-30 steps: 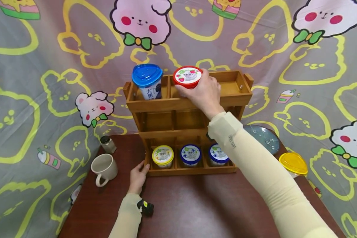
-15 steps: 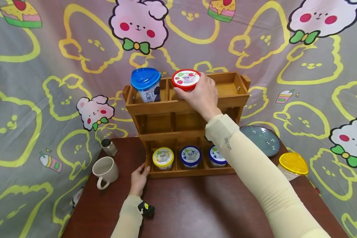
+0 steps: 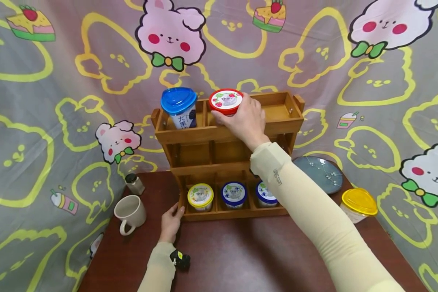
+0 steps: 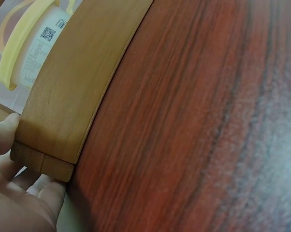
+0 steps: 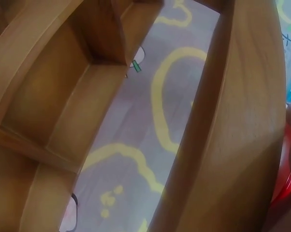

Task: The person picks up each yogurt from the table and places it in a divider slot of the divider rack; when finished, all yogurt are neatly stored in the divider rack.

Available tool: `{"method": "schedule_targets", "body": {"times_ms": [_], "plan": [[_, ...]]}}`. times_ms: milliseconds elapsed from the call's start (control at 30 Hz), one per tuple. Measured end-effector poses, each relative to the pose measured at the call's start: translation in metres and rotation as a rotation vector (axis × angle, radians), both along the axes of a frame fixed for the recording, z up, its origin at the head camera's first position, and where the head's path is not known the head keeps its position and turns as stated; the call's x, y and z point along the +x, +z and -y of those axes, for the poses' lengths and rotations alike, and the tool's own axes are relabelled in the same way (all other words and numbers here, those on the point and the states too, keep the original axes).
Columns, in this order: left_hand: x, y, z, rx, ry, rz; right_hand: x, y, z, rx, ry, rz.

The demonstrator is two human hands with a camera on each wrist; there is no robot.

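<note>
In the head view my right hand (image 3: 246, 123) grips a tub with a red lid (image 3: 225, 99) and strawberry print, at the middle compartment of the top tier of a three-tier wooden shelf (image 3: 226, 133). Only a red sliver of this tub (image 5: 283, 174) shows at the edge of the right wrist view. To its left, a tall cup with a blue lid (image 3: 179, 101) stands in the left compartment. My left hand (image 3: 170, 224) holds the shelf's lower left corner. Its thumb and fingers lie around the wooden edge (image 4: 43, 163) in the left wrist view.
Along the bottom tier sit a yellow-lidded tub (image 3: 200, 196) and two blue-lidded tubs (image 3: 234, 194). A beige mug (image 3: 130, 214) and a black-capped jar (image 3: 135, 185) stand left. At right are a grey-blue plate (image 3: 319, 174) and a yellow-lidded cup (image 3: 359, 202).
The head view has tilted up slightly, so everything sits lower in it. My right hand keeps its grip on the red-lidded tub, and my left hand stays at the shelf corner.
</note>
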State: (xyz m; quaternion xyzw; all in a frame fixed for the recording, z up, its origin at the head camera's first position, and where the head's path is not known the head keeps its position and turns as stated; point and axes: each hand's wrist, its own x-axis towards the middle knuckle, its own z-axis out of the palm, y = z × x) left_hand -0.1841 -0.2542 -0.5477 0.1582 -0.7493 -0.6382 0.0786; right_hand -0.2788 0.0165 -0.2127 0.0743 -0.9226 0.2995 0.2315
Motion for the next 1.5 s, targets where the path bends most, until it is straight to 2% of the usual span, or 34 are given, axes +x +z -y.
{"method": "schedule_targets", "body": {"times_ms": [167, 333, 600, 733, 900, 1033, 1133, 1267, 1367, 1500], "plan": [[0.002, -0.001, -0.004, -0.005, -0.006, 0.015, 0.002, -0.001, -0.003, 0.012, 0.005, -0.003], [0.002, -0.002, -0.005, -0.009, -0.017, -0.016, 0.002, 0.003, -0.005, 0.01, 0.019, -0.013], [0.004, -0.004, 0.002, -0.013, -0.027, 0.002, 0.009, 0.022, -0.022, -0.091, 0.099, 0.1], [0.004, -0.002, 0.003, 0.002, -0.039, -0.002, 0.021, 0.039, -0.047, -0.07, 0.088, 0.059], [0.001, -0.001, 0.004, -0.006, -0.034, -0.003, 0.045, 0.06, -0.089, -0.095, 0.068, -0.043], [-0.001, -0.003, 0.004, 0.003, -0.045, -0.001, 0.064, 0.067, -0.129, -0.132, 0.049, -0.11], [-0.001, -0.005, 0.004, 0.004, -0.051, -0.001, 0.076, 0.061, -0.161, -0.141, 0.018, -0.123], [-0.002, -0.004, 0.003, 0.001, -0.054, 0.009, 0.088, 0.043, -0.206, -0.119, -0.048, -0.052], [-0.002, -0.003, 0.003, 0.004, -0.048, 0.01, 0.092, 0.023, -0.238, -0.088, -0.103, 0.054], [-0.003, -0.003, 0.004, 0.009, -0.031, 0.001, 0.09, -0.015, -0.276, -0.072, -0.13, 0.167]]}}
